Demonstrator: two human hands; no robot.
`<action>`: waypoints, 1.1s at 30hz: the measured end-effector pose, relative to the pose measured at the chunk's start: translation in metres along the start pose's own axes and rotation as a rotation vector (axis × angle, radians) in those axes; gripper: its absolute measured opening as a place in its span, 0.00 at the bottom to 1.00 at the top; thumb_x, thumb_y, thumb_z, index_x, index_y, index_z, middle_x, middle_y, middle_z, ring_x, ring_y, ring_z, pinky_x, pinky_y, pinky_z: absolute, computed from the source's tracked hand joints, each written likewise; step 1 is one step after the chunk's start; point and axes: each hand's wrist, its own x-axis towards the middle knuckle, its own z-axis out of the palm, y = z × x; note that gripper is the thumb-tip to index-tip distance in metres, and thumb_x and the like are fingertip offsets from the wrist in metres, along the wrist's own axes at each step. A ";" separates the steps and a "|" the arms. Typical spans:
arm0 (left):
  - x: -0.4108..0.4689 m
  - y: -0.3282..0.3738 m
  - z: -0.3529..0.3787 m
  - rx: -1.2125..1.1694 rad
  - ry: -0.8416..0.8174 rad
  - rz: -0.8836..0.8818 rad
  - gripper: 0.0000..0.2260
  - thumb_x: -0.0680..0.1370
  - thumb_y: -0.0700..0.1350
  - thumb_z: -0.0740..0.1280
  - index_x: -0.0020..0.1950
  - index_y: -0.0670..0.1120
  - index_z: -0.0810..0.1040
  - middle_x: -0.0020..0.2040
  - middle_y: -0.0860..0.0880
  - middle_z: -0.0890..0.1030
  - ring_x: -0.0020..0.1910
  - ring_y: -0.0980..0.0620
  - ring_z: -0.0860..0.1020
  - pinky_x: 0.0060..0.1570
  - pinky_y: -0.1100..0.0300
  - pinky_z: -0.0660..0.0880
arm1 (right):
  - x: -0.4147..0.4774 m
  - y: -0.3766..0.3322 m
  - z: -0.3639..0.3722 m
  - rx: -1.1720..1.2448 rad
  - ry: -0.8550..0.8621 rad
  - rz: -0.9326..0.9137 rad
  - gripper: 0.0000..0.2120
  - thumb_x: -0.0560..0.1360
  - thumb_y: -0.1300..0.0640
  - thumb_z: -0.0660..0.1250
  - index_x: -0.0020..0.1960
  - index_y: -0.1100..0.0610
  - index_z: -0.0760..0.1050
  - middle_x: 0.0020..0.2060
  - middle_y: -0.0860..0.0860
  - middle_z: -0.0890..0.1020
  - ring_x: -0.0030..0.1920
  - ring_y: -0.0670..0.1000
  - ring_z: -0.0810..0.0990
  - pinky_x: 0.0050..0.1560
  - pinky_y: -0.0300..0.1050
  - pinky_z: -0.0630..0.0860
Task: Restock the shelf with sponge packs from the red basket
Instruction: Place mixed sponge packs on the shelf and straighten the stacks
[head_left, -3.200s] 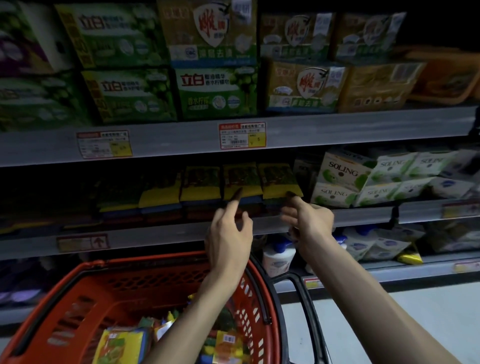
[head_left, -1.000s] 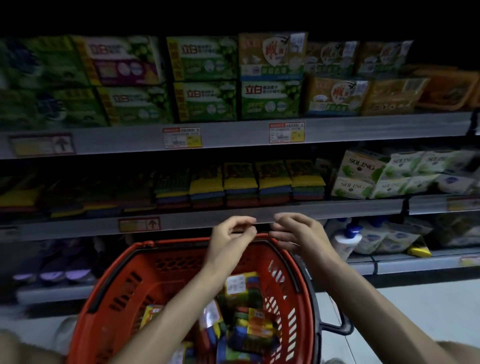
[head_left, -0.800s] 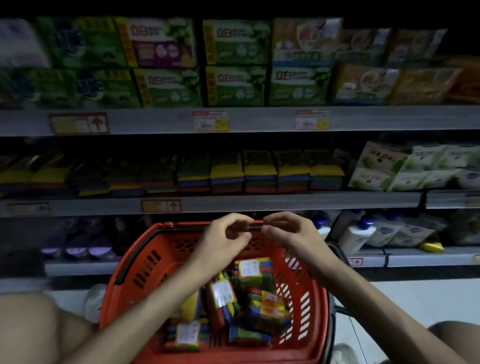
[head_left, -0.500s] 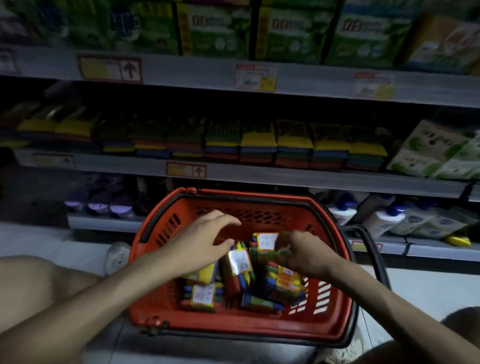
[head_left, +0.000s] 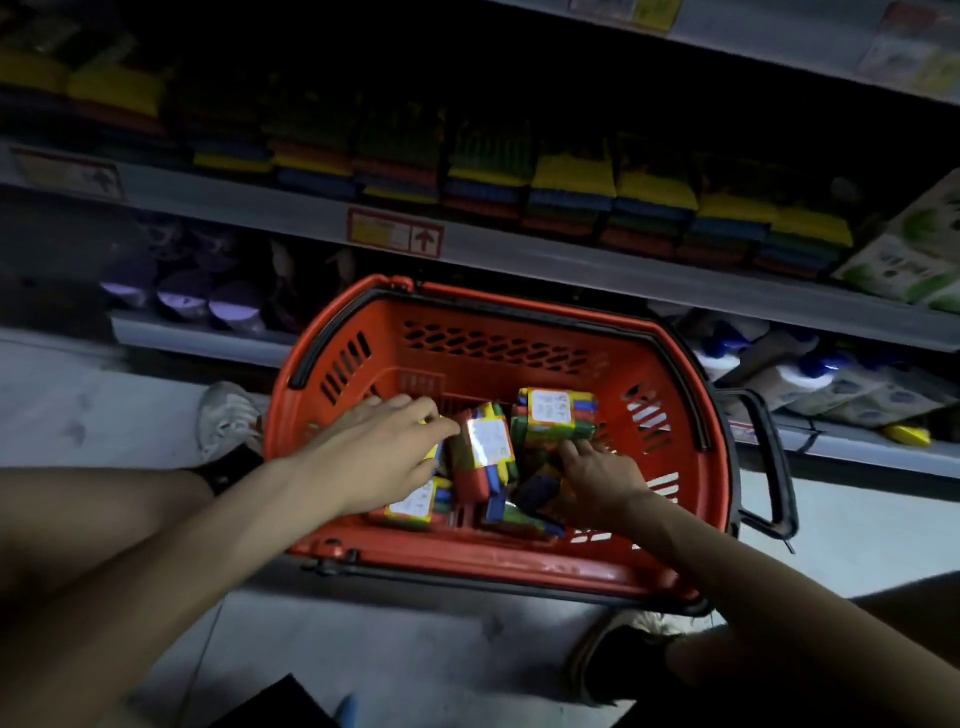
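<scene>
Red basket (head_left: 498, 564): stands on the pale floor (head_left: 415, 649) just in front of the shelving, black handle (head_left: 769, 462) folded out to its right side. Holds a loose heap of sponge packs (head_left: 483, 457), striped yellow, blue, green and red, several with white labels facing up; one pack (head_left: 558, 415) sits highest toward the back right.

Left hand (head_left: 384, 457): inside the basket, palm down, fingers spread loosely over the left part of the heap, fingertips touching the central pack. Whether it grips anything cannot be told.

Right hand (head_left: 597, 483): inside the basket, lower on the right, fingers reaching under the raised pack and among the others; grip cannot be told.

Shelf (head_left: 571, 260): grey, directly above and behind the basket, carries a row of stacked sponge packs (head_left: 571, 192) along its edge, with a red-bordered price tag (head_left: 395, 233) on the front.

Lower shelf (head_left: 857, 447): white bottles with blue caps (head_left: 737, 348) at right, purple tubs (head_left: 208, 301) at left.

Shoes: one pale shoe (head_left: 226, 421) left of the basket, one dark shoe (head_left: 618, 654) at its near right corner.
</scene>
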 end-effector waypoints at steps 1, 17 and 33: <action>0.000 0.002 0.001 -0.001 0.003 0.001 0.22 0.83 0.54 0.60 0.78 0.56 0.65 0.69 0.53 0.71 0.68 0.49 0.71 0.65 0.51 0.69 | 0.002 -0.003 0.003 0.021 0.008 0.012 0.36 0.73 0.37 0.71 0.71 0.57 0.63 0.65 0.55 0.75 0.66 0.58 0.76 0.56 0.52 0.77; 0.003 0.037 -0.007 -0.394 -0.012 -0.186 0.30 0.80 0.60 0.66 0.79 0.50 0.64 0.70 0.50 0.75 0.67 0.47 0.75 0.64 0.51 0.73 | -0.052 -0.003 -0.065 0.266 0.243 -0.156 0.37 0.63 0.29 0.73 0.60 0.53 0.70 0.51 0.48 0.73 0.51 0.51 0.75 0.47 0.46 0.73; 0.025 0.045 -0.006 -1.422 0.262 -0.475 0.47 0.53 0.69 0.82 0.68 0.63 0.68 0.61 0.54 0.83 0.59 0.54 0.82 0.63 0.53 0.78 | -0.073 -0.017 -0.110 1.685 -0.041 -0.009 0.22 0.83 0.44 0.59 0.63 0.60 0.80 0.49 0.56 0.83 0.47 0.57 0.83 0.48 0.50 0.80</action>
